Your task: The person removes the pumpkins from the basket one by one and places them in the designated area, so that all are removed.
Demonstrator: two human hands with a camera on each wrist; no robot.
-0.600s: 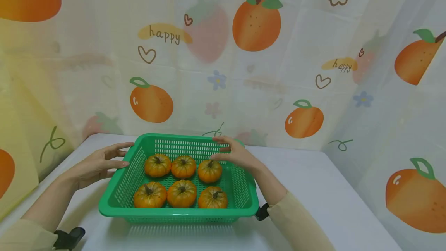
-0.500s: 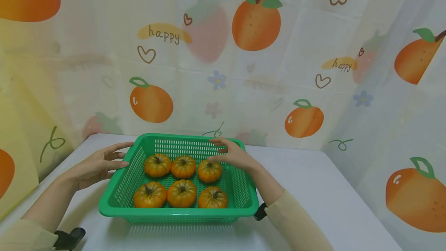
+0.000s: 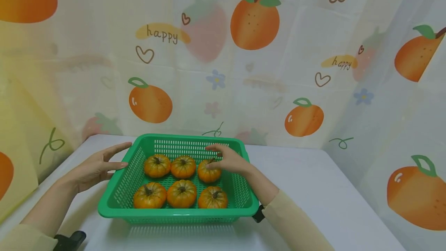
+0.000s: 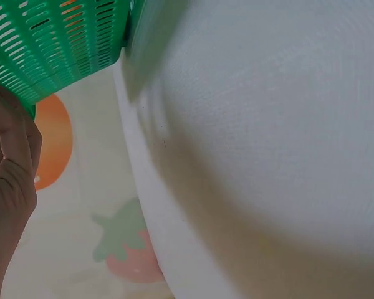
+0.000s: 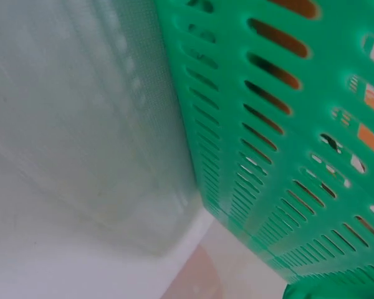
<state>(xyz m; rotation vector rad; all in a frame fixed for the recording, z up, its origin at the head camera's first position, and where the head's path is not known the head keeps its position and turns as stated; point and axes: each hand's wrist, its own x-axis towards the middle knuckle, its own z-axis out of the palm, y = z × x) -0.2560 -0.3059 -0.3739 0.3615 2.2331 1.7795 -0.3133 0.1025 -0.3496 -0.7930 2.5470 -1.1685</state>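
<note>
— How did we find the hands?
— Apart. Lower left, the left hand (image 3: 95, 169), fingers extended, lay at the green basket's (image 3: 179, 213) rim, seemingly steadying it; lower centre, the right hand (image 3: 231, 161) hung loosely over the upper-right pumpkin (image 3: 208, 176), contact unconfirmed.

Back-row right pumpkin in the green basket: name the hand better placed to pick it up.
Probably the right hand: it reaches over the green basket and partly overlaps that pumpkin in the head view. The left hand is farther away, at the left rim.
</note>
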